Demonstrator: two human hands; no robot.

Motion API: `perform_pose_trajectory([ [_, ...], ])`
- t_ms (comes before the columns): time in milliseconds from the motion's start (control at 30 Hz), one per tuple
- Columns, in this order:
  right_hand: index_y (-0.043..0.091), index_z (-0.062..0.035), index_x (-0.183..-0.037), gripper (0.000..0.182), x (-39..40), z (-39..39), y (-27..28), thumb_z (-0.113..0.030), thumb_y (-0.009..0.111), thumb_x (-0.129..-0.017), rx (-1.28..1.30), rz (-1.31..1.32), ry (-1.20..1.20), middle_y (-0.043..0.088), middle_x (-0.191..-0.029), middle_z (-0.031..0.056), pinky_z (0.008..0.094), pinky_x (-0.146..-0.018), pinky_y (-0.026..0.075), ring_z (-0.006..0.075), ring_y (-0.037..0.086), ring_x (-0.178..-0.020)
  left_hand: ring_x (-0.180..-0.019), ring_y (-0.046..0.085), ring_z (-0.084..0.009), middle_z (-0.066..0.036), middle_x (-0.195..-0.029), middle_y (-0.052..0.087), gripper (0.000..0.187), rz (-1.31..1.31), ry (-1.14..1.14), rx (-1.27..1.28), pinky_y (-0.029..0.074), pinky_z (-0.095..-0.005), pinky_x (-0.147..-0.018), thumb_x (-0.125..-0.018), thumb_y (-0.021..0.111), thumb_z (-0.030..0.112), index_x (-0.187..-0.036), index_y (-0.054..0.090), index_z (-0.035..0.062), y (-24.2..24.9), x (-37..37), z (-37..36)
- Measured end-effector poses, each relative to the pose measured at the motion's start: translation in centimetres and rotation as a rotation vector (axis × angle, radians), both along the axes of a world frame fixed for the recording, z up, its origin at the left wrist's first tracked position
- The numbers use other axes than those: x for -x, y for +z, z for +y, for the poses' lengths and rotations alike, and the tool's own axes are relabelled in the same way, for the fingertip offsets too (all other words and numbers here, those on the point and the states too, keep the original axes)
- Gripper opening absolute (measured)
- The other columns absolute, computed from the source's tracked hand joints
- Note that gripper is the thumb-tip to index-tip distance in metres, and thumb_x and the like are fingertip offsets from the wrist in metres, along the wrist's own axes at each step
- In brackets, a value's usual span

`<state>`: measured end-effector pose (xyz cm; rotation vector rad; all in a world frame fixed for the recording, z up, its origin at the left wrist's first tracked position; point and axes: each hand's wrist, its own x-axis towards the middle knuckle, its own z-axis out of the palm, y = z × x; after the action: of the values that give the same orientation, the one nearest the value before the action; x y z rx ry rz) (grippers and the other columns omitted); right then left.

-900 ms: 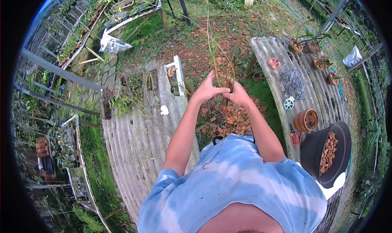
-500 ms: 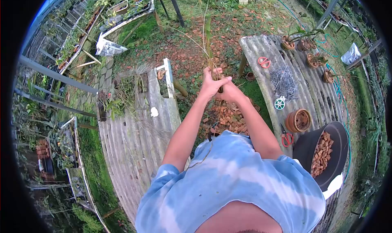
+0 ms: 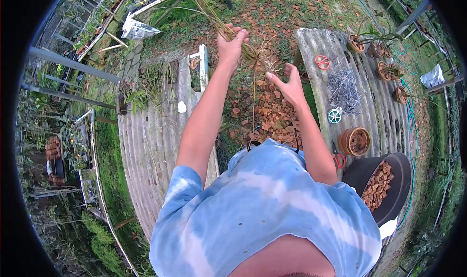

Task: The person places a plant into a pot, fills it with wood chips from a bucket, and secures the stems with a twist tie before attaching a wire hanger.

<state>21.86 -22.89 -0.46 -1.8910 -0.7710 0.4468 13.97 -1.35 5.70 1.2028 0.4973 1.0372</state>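
Left hand (image 3: pixel 230 43): raised over the gap between the two tabletops, fingers closed round the plant (image 3: pixel 243 51), stems up-left, roots hanging down.
Right hand (image 3: pixel 290 82): open, fingers spread, empty, just beside the dangling roots, not touching.
Right tabletop (image 3: pixel 321 102): scissors (image 3: pixel 322 61) near its far edge, wire pile (image 3: pixel 343 85), tape (image 3: pixel 334 115), clay pot (image 3: pixel 354 141), black tub (image 3: pixel 386 184) of shards at its near edge.

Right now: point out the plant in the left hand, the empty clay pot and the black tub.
plant (image 3: pixel 249 53), head view, root clump by the left hand (image 3: pixel 230 46)
empty clay pot (image 3: pixel 354 141), head view, rim
black tub (image 3: pixel 400 180), head view, right wall
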Motion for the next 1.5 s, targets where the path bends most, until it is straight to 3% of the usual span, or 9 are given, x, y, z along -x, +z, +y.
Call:
perform_pose_trajectory([
  [33, 0.041, 0.0064, -0.148, 0.098, 0.0, 0.1, -0.5, -0.059, 0.077, -0.085, 0.049, 0.362, 0.180, 0.053, -0.143, 0.0227, 0.0425, -0.108, 0.045, 0.0333, 0.058, -0.126, -0.097, 0.070, -0.0269, -0.013, -0.113, 0.059, 0.053, -0.009, 0.005, -0.009, 0.063, -0.0363, -0.078, -0.092, 0.072, 0.003, -0.132, 0.038, 0.0008, 0.6, -0.3, 0.2],
  [133, 0.051, 0.0051, -0.143, 0.073, 1.7, -0.2, -1.0, -0.046, 0.072, -0.095, 0.095, 0.440, 0.580, 0.070, -0.120, 0.0167, 0.0372, -0.096, 0.054, 0.0228, 0.065, -0.117, -0.099, 0.069, -0.0264, -0.014, -0.114, 0.059, 0.055, -0.060, 0.025, -0.031, 0.062, -0.0370, -0.079, -0.092, 0.072, 0.004, -0.133, 0.036, 0.0000, 1.6, -1.6, 0.7],
  [367, 0.042, -0.0031, -0.149, 0.051, 1.3, -0.8, -0.6, -0.023, 0.060, -0.105, -0.101, 0.601, 0.361, 0.072, -0.098, 0.0085, 0.0253, -0.067, 0.055, 0.0110, 0.067, -0.073, -0.091, 0.062, -0.0172, -0.011, -0.114, 0.059, 0.053, 0.096, 0.212, -0.293, 0.058, -0.0320, -0.076, -0.090, 0.077, 0.012, -0.127, 0.040, 0.0021, 0.5, -1.3, 1.6],
  [567, 0.050, -0.0054, -0.147, 0.046, -1.4, -2.7, -1.1, -0.029, 0.053, -0.107, -0.145, 0.701, 0.474, 0.070, -0.115, 0.0108, 0.0254, -0.075, 0.056, 0.0132, 0.070, -0.089, -0.094, 0.059, -0.0166, -0.010, -0.109, 0.058, 0.052, 0.318, 0.280, -0.366, 0.053, -0.0318, -0.080, -0.088, 0.079, 0.015, -0.123, 0.043, 0.0026, -3.9, 0.5, 1.9],
  [700, 0.052, 0.0060, -0.141, 0.051, -1.3, -4.0, 0.2, -0.031, 0.050, -0.106, -0.483, 1.063, 0.564, 0.065, -0.133, 0.0165, 0.0302, -0.089, 0.055, 0.0213, 0.067, -0.115, -0.095, 0.059, -0.0159, -0.009, -0.110, 0.058, 0.051, 0.343, 0.168, -0.263, 0.052, -0.0325, -0.083, -0.088, 0.079, 0.014, -0.122, 0.043, 0.0030, -5.1, 1.6, 0.8],
  [800, 0.051, 0.0037, -0.143, 0.047, -0.9, -3.7, 1.6, -0.024, 0.053, -0.104, -0.534, 0.875, 0.464, 0.064, -0.137, 0.0162, 0.0309, -0.093, 0.054, 0.0219, 0.066, -0.118, -0.096, 0.061, -0.0151, -0.009, -0.114, 0.058, 0.056, 0.317, 0.060, -0.223, 0.053, -0.0307, -0.084, -0.087, 0.082, 0.016, -0.125, 0.043, 0.0027, -5.5, 1.7, -0.1],
  [967, 0.073, -0.0008, -0.107, 0.025, -0.9, 0.1, 2.3, -0.023, 0.061, -0.104, -0.434, 0.211, 0.081, 0.070, -0.081, 0.0010, 0.0236, -0.071, 0.047, 0.0048, 0.059, -0.076, -0.097, 0.062, -0.0147, -0.009, -0.118, 0.057, 0.062, 0.315, -0.069, -0.267, 0.055, -0.0299, -0.084, -0.085, 0.085, 0.019, -0.128, 0.043, 0.0034, -3.6, 1.8, -2.6],
  [1100, 0.074, -0.0014, -0.103, 0.023, -0.9, 2.7, 4.4, -0.023, 0.068, -0.100, -0.289, -0.040, 0.080, 0.068, -0.075, 0.0062, 0.0299, -0.060, 0.047, 0.0067, 0.057, -0.067, -0.112, 0.062, -0.0173, -0.010, -0.121, 0.062, 0.064, 0.284, -0.250, -0.244, 0.053, -0.0322, -0.093, -0.088, 0.082, 0.021, -0.138, 0.046, 0.0039, -3.6, 1.7, -3.3],
  [1500, 0.079, -0.0046, -0.101, 0.019, -2.3, 5.5, 5.3, -0.021, 0.077, -0.093, -0.480, 0.040, 0.192, 0.071, -0.085, 0.0022, 0.0283, -0.071, 0.050, 0.0104, 0.062, -0.077, -0.129, 0.053, -0.0186, -0.011, -0.135, 0.055, 0.082, 0.096, -0.477, -0.045, 0.042, -0.0351, -0.111, -0.090, 0.078, 0.008, -0.155, 0.030, -0.0015, -2.0, 2.3, -4.1],
])
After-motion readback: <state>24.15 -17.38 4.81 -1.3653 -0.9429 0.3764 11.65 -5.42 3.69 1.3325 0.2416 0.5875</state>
